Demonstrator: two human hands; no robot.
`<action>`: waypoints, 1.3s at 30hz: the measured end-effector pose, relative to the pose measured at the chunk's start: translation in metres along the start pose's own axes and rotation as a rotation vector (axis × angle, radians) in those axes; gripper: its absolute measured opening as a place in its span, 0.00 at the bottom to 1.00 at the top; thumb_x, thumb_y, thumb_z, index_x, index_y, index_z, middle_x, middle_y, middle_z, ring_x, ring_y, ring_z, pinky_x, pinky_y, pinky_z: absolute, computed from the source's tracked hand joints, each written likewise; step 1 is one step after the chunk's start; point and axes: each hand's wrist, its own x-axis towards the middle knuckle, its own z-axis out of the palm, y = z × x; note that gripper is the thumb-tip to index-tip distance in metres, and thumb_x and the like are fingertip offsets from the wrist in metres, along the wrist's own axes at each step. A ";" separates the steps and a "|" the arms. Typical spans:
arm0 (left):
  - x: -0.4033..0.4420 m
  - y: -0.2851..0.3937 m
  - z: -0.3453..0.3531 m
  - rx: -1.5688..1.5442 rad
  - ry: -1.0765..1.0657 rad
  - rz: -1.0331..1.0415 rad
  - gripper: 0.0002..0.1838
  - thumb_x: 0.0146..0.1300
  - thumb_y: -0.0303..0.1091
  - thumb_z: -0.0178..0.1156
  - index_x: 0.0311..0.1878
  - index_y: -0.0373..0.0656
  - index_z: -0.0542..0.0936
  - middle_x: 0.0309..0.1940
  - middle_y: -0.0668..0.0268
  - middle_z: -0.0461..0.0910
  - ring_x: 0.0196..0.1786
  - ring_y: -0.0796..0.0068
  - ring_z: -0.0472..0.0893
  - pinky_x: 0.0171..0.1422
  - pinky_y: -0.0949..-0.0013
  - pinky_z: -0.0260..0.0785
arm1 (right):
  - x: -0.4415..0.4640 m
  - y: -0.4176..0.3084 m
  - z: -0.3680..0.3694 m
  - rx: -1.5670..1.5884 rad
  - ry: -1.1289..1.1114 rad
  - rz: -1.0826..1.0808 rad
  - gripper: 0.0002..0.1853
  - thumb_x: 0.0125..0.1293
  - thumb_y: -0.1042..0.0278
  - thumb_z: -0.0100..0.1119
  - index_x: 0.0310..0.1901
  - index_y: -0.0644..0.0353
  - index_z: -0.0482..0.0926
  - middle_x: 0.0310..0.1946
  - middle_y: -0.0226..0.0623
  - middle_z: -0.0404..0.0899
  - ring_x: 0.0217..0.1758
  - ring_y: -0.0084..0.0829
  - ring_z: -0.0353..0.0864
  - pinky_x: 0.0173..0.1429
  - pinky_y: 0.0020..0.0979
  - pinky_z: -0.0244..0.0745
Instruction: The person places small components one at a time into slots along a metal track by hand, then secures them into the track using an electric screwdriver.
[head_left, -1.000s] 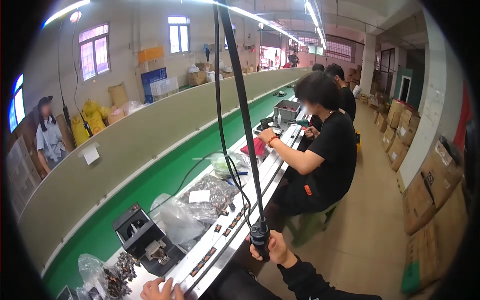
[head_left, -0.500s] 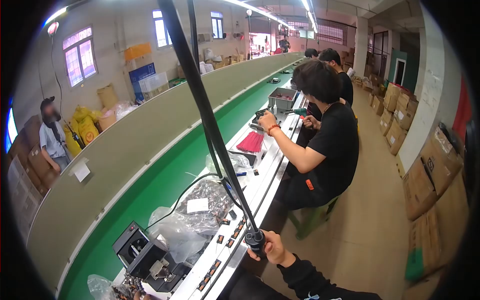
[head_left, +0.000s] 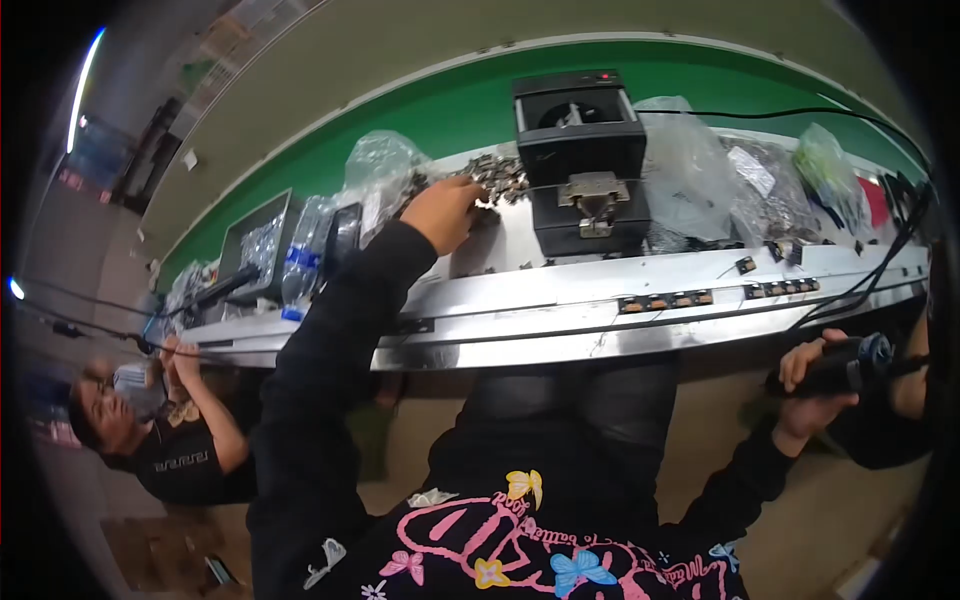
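My left hand (head_left: 447,212) reaches over the bench with its fingers bent down at the edge of a heap of small dark metal parts (head_left: 503,172). Its fingertips look closed, but what they hold is hidden. On the right, below the bench edge, my right hand (head_left: 805,375) wraps round a black cylindrical tool with a blue ring, apparently an electric screwdriver (head_left: 838,368). Between the hands stands a black box-shaped machine (head_left: 580,150) with a red light and a metal fixture (head_left: 596,200) in front. Several small black-and-orange parts (head_left: 665,301) lie in rows along the metal rail (head_left: 540,310).
Clear plastic bags (head_left: 685,165) of parts lie right of the machine. A water bottle (head_left: 302,262) and a grey bin (head_left: 255,240) are on the left. Black cables (head_left: 895,245) hang at the right. A co-worker (head_left: 160,440) sits at the left; another person's arm shows far right.
The view has swung from along the line to straight at the bench. My left hand, barely seen at the bottom edge before, now shows at the parts heap. My right hand still grips the tool.
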 end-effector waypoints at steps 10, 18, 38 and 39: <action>0.003 -0.011 -0.005 -0.009 -0.148 0.043 0.12 0.61 0.27 0.63 0.48 0.39 0.87 0.46 0.52 0.80 0.51 0.46 0.83 0.59 0.51 0.76 | 0.004 0.004 0.016 -0.011 -0.052 -0.051 0.51 0.65 0.17 0.52 0.65 0.65 0.64 0.23 0.32 0.70 0.19 0.23 0.66 0.25 0.24 0.63; -0.028 0.011 -0.044 -0.068 0.151 0.133 0.06 0.67 0.27 0.64 0.44 0.36 0.83 0.40 0.54 0.80 0.43 0.51 0.83 0.48 0.57 0.75 | 0.006 0.014 0.016 -0.037 -0.015 -0.033 0.55 0.62 0.15 0.54 0.66 0.66 0.64 0.24 0.31 0.68 0.20 0.24 0.65 0.25 0.24 0.62; -0.279 -0.001 0.009 0.130 0.805 -0.840 0.10 0.78 0.32 0.57 0.49 0.34 0.81 0.37 0.56 0.87 0.40 0.66 0.88 0.47 0.66 0.78 | 0.001 0.009 -0.015 -0.156 -0.122 -0.072 0.56 0.67 0.17 0.48 0.69 0.73 0.62 0.23 0.28 0.69 0.20 0.21 0.64 0.26 0.24 0.63; -0.278 -0.001 0.009 0.129 0.806 -0.839 0.10 0.78 0.32 0.57 0.49 0.34 0.81 0.37 0.56 0.87 0.40 0.66 0.88 0.47 0.66 0.78 | 0.001 0.008 -0.013 -0.194 -0.093 -0.084 0.56 0.67 0.17 0.48 0.70 0.73 0.62 0.24 0.29 0.69 0.20 0.21 0.63 0.26 0.24 0.62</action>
